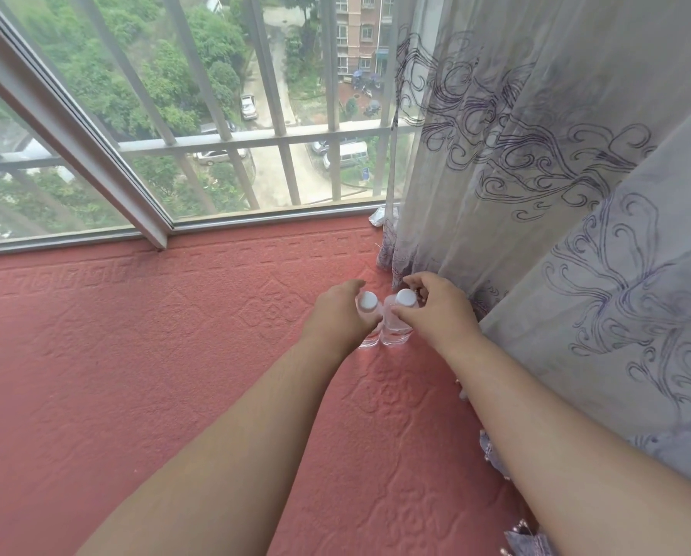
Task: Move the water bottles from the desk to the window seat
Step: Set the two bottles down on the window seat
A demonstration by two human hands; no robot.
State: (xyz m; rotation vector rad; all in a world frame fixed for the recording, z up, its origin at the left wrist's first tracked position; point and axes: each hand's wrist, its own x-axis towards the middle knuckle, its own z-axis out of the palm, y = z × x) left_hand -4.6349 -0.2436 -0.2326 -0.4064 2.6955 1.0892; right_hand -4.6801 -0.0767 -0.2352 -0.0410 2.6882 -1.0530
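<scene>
Two clear water bottles with white caps stand upright side by side on the red embossed window seat point(175, 355). My left hand point(338, 319) wraps the left bottle point(367, 302) from its left side. My right hand point(436, 311) wraps the right bottle point(405, 298) from its right side. Both bottle bases rest on the cushion, and the hands hide much of the bottle bodies.
A sheer patterned curtain point(536, 174) hangs just right of the bottles and brushes my right arm. The window point(231, 114) with white bars runs along the far edge of the seat. A crumpled white scrap point(382, 216) lies in the corner by the sill.
</scene>
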